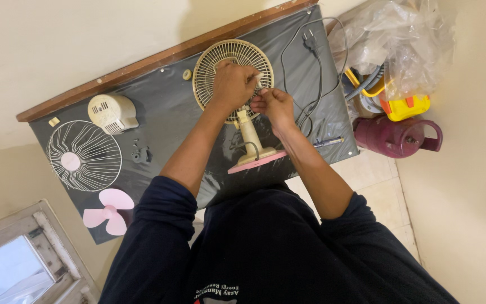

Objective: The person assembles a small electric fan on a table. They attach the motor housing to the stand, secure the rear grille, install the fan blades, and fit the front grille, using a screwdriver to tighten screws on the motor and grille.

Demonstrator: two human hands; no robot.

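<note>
Clearly the small desk fan (242, 95) is well into being taken apart. It stands upright on its pink base (257, 161) near the middle of the dark-covered worktop (170, 107), with only the cream rear guard (226, 62) left around the motor. Already off and lying apart at the left end are the front wire guard (84, 155), the pink blade (109, 210), a cream motor cover (112, 112) and some small dark fasteners (140, 152).

Both hands meet at the hub of the fan. The left hand (233, 84) is curled over the centre of the rear guard, and the right hand (274, 107) sits just beside it, fingers pinched on something small at the motor; what exactly they clamp I cannot tell.

The fan's long axis runs along its stem, from the base nearest the person up to the guard toward the wall, and the open face of the guard looks up at the camera. Its black cord (310, 62) loops off to the right, near a screwdriver (328, 142).
</note>
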